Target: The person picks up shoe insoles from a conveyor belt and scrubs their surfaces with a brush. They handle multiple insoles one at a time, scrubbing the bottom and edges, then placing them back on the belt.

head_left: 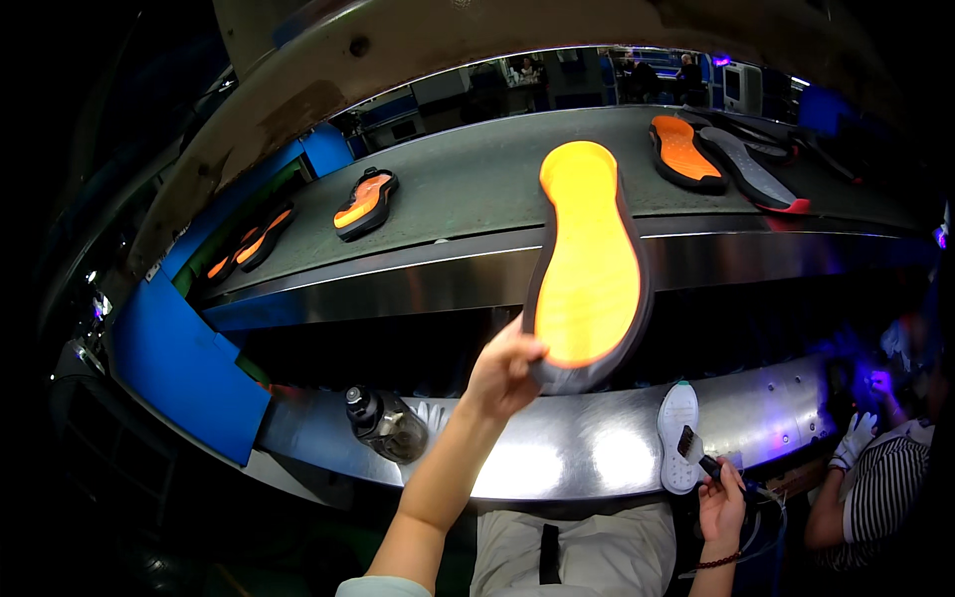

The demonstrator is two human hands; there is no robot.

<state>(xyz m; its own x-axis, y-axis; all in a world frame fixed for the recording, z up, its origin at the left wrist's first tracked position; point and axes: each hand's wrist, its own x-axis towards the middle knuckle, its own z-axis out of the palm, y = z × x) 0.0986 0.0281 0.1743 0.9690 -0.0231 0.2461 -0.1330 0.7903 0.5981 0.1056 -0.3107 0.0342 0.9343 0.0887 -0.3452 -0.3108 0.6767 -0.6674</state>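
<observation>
Left hand (504,370) is pinching the heel of a big orange shoe sole (587,264), holding it up over the conveyor belt (468,189). Right hand (721,500) is wrapped around a small brush (693,447), down by the metal ledge (557,458).

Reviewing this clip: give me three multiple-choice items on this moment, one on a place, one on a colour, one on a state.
1. Where does the white sole lie?
A. on the steel ledge
B. on the grey belt
C. in a hand

2. The inside of the held sole is:
A. green
B. orange
C. white

3. The right hand is:
A. open flat
B. shut on a brush
C. out of view

Answers: 1 A, it lies on the shiny ledge; 2 B, the left hand lifts a sole with a glowing orange face; 3 B, fingers wrap the brush handle.
</observation>
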